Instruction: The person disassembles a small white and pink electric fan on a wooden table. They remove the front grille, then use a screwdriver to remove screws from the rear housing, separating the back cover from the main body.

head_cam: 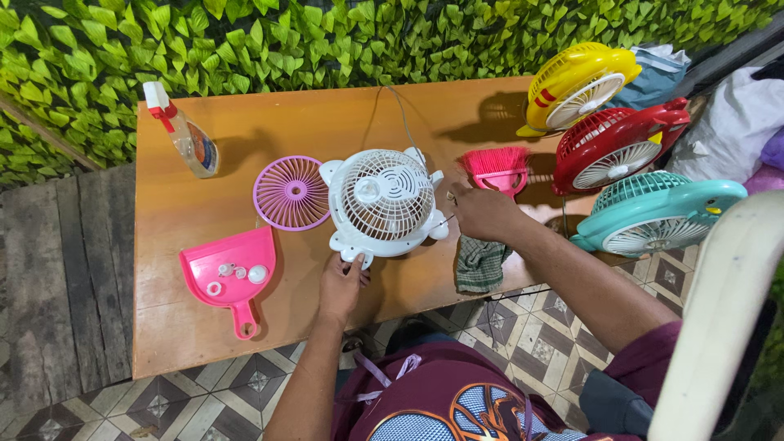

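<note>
— What are the two hands busy with?

— A small white fan [382, 204] lies on its back in the middle of the wooden table [327, 114]. The left hand [343, 286] holds it at the near edge, its grip closed around the fan's white foot, thumb on top.

— And the other one?

— The right hand [483, 212] is at the fan's right side, fingers pressed together on a thin metal tool [442, 220] whose tip points at the fan's casing. I cannot tell what kind of tool it is.

— What lies around it?

— Just left of the fan, touching it or nearly so, is a round purple grille [291, 193]. Nearer the table's front left sits a pink dustpan [229, 273] with a few small white parts [237, 273] in it. A spray bottle [186, 135] with a red and white head lies at the back left.

— And to the right?

— A pink brush [495, 167] sits just behind the right hand, and a checked green cloth [479, 263] hangs over the table's near edge under the wrist. Further right stand three more fans: a yellow fan [578, 86], a red fan [616, 147] and a teal fan [657, 214], one close beside the next.
</note>
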